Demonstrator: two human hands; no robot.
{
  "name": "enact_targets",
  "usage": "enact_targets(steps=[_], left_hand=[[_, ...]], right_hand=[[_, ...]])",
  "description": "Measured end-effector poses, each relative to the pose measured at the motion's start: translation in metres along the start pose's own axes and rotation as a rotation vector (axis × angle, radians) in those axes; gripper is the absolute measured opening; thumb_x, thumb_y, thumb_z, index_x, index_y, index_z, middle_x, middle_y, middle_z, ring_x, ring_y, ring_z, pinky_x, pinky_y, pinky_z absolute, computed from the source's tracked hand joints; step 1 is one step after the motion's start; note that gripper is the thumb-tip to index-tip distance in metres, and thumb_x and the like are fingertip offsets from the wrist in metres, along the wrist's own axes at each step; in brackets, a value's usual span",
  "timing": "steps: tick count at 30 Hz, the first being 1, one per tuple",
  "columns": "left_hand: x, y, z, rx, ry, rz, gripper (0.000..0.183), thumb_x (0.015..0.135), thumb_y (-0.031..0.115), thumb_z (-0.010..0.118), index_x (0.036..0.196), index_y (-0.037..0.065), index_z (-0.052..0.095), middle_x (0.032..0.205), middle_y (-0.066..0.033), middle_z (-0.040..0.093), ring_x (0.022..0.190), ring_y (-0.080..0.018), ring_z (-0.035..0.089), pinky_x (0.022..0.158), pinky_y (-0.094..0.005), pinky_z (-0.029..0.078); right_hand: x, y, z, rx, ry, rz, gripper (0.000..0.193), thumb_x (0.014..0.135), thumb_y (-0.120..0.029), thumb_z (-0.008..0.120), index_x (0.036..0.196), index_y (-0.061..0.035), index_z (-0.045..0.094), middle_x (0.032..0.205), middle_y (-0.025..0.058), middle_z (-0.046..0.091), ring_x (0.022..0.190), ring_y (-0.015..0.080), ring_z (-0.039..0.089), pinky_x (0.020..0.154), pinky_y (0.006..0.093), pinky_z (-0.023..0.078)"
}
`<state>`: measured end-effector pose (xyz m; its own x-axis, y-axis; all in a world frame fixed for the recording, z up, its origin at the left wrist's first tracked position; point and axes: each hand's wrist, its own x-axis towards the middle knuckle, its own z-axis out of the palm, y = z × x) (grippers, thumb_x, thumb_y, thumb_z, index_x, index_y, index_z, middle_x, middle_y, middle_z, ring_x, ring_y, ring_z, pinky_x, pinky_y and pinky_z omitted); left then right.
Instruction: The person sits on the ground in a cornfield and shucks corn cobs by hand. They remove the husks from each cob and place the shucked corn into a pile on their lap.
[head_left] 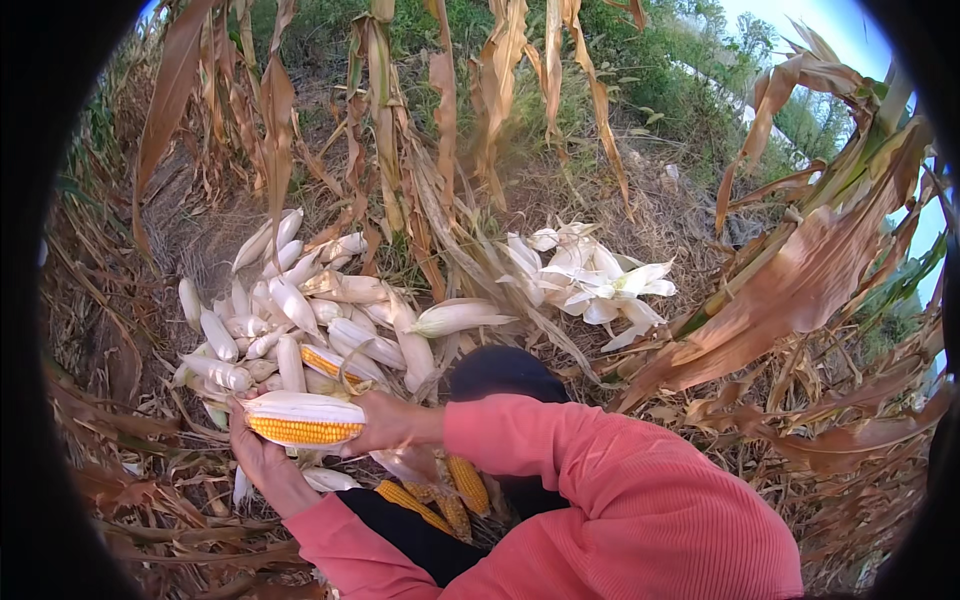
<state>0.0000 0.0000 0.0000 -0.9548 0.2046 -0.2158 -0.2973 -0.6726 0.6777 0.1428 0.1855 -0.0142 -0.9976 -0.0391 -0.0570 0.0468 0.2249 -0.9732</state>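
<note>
Between my two hands lies an ear of corn [305, 420], its pale husk partly peeled so that a band of yellow kernels shows along the near side. My left hand [262, 455] is closed round its left end, with the fingers partly hidden. At the other end my right hand [385, 420] grips the ear, fingers mostly behind it. Just beyond is a heap of ears in whitish husks [290, 300], one of them split to show yellow [330, 362]. Several bare yellow cobs [468, 483] lie close to my body, below my right wrist.
A pile of stripped husks [590, 275] lies on the ground to the right of the heap. Dry corn stalks [385, 130] hang in front, and a leafy brown stalk [780, 280] leans in at the right. My dark-clothed knee [505, 375] rises beside the heap. Dry leaves litter the soil.
</note>
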Motion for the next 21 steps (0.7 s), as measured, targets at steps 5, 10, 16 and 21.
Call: enact_targets(steps=[5, 10, 16, 21], left_hand=[[0.012, 0.002, -0.004, -0.037, 0.011, -0.004, 0.020, 0.090, 0.021, 0.062, 0.087, 0.003, 0.057, 0.081, -0.0092, 0.062, 0.086, -0.0236, 0.062, 0.082, -0.0394, 0.053], [0.016, -0.007, -0.015, -0.055, -0.105, -0.103, 0.022, 0.091, 0.023, 0.059, 0.082, 0.003, 0.057, 0.079, -0.0095, 0.061, 0.084, -0.0225, 0.061, 0.082, -0.0368, 0.052], [-0.008, -0.063, 0.007, 0.010, -0.138, -0.400, 0.017, 0.093, 0.022, 0.056, 0.090, 0.005, 0.058, 0.083, -0.0089, 0.062, 0.082, -0.0198, 0.060, 0.077, -0.0337, 0.052], [-0.022, -0.103, 0.002, 0.206, -0.122, -0.567, 0.021, 0.094, 0.024, 0.053, 0.099, 0.004, 0.056, 0.090, -0.0084, 0.062, 0.086, -0.0180, 0.060, 0.077, -0.0318, 0.051]], right_hand=[[-0.001, -0.009, -0.003, -0.002, 0.004, -0.002, 0.051, 0.065, -0.022, 0.082, 0.102, 0.0054, 0.061, 0.089, 0.0166, 0.068, 0.079, 0.0197, 0.066, 0.072, 0.0299, 0.053], [-0.011, -0.011, -0.003, 0.034, -0.019, -0.014, 0.045, 0.066, -0.017, 0.079, 0.101, 0.0060, 0.061, 0.085, 0.0140, 0.068, 0.073, 0.0164, 0.064, 0.067, 0.0294, 0.052], [-0.007, 0.017, 0.008, 0.033, -0.129, -0.216, 0.042, 0.067, -0.015, 0.078, 0.099, 0.0039, 0.061, 0.084, 0.0113, 0.068, 0.074, 0.0157, 0.062, 0.069, 0.0295, 0.050], [-0.022, -0.031, 0.003, 0.066, -0.161, -0.156, 0.039, 0.063, -0.017, 0.080, 0.090, 0.0033, 0.062, 0.080, 0.0115, 0.066, 0.069, 0.0197, 0.060, 0.068, 0.0303, 0.050]])
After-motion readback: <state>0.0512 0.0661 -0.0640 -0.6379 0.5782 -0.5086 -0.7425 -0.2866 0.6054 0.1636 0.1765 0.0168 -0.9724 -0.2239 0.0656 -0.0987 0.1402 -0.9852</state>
